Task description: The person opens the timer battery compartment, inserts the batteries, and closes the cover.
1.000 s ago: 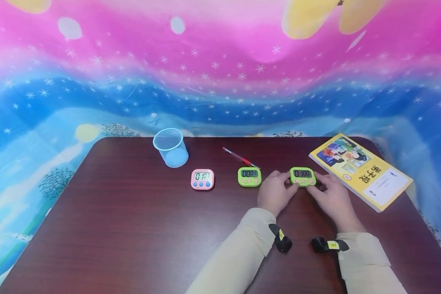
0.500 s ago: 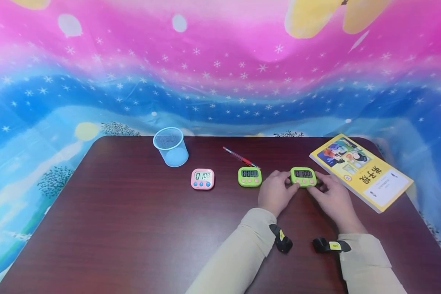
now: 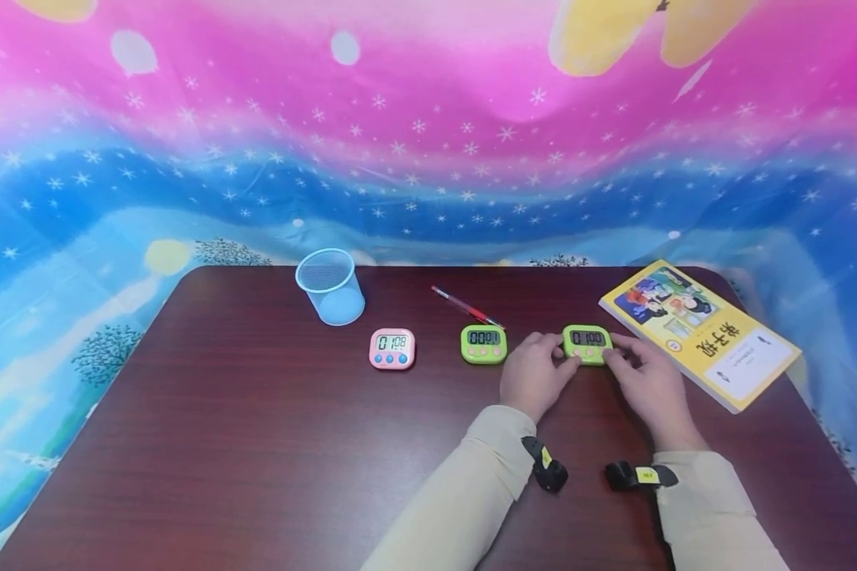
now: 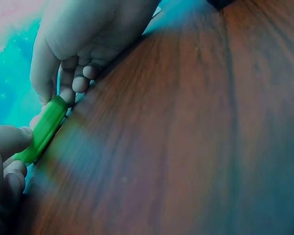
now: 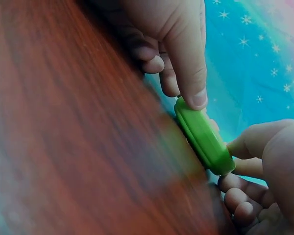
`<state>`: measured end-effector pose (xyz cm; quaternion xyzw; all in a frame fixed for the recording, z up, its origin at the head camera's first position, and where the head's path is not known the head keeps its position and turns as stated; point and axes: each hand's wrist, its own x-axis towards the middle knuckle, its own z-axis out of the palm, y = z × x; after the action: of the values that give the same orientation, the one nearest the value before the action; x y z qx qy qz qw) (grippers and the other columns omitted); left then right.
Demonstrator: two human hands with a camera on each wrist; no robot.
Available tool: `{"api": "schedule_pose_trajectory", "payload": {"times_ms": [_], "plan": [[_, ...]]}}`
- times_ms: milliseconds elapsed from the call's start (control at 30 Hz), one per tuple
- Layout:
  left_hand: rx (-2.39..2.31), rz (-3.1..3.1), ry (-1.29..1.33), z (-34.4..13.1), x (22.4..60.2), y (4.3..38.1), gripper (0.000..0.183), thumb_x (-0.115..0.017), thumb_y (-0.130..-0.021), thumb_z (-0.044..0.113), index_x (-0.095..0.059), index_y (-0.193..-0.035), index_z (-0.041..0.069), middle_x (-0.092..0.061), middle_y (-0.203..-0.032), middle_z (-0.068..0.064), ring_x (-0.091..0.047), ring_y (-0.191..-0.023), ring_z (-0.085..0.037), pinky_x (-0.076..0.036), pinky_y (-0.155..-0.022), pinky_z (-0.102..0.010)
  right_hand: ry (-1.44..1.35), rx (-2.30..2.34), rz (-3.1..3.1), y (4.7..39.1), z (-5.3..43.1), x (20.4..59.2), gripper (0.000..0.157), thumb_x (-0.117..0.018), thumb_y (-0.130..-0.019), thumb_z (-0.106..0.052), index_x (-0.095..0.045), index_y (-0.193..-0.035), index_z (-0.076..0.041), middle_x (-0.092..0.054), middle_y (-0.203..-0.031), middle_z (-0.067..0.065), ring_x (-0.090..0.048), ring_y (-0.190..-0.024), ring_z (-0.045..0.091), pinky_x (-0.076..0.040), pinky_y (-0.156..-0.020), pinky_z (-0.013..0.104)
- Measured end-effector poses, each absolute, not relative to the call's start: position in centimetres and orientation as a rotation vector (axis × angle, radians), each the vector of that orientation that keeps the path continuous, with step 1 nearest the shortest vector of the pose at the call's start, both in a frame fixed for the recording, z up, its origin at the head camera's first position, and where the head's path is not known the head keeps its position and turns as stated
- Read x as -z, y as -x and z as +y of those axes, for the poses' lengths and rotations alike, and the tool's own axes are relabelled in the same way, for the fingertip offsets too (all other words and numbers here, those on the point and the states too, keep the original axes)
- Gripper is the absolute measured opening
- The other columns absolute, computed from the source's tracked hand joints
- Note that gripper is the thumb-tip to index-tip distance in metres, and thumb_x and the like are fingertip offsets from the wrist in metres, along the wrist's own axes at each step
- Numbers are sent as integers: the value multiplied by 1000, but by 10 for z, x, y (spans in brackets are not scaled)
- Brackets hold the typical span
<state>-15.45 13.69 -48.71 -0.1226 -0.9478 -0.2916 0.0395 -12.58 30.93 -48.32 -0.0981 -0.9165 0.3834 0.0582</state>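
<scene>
A green digital timer (image 3: 587,345) stands on the table with 01 00 on its display. My left hand (image 3: 537,374) holds its left side, thumb at the lower front corner. On the other side my right hand (image 3: 650,388) pinches it, with the thumb over the rightmost button. In the left wrist view the timer (image 4: 46,127) shows edge-on between the fingers of both hands. The right wrist view has the timer (image 5: 203,137) low over the table, a left-hand thumb on its upper end. A second green timer (image 3: 483,344), reading 00 01, sits just left of my left hand.
A pink timer (image 3: 392,349) reading 01 08 stands further left. Behind it is a light blue mesh pen holder (image 3: 339,301). A red pen (image 3: 467,307) lies behind the second green timer. A yellow book (image 3: 714,341) lies right of my right hand.
My right thumb has shifted up from the timer's lower edge onto its front right side. The pink timer's display has gone from 01 07 to 01 08. The left hand stays in place.
</scene>
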Motion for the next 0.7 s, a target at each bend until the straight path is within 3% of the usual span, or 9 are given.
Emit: {"api": "schedule_pose_trajectory", "payload": {"times_ms": [467, 700], "plan": [[899, -2910, 366, 137, 488, 155, 38, -70, -92, 49, -71, -123, 27, -60, -92, 19, -59, -81, 4, -51, -73, -14, 350, -1206, -2751, 126, 307, 482, 50, -53, -103, -36, -57, -141, -3, -59, -129, 24, -54, -112, 39, -46, -92, 53], [916, -2900, 369, 137, 488, 155, 38, -70, -92, 48, -71, -123, 26, -60, -91, 18, -59, -80, 4, -51, -72, -14, 336, -1197, -2753, 125, 307, 483, 51, -53, -103, -37, -56, -141, -3, -59, -131, 24, -53, -112, 39, -46, -92, 53]]}}
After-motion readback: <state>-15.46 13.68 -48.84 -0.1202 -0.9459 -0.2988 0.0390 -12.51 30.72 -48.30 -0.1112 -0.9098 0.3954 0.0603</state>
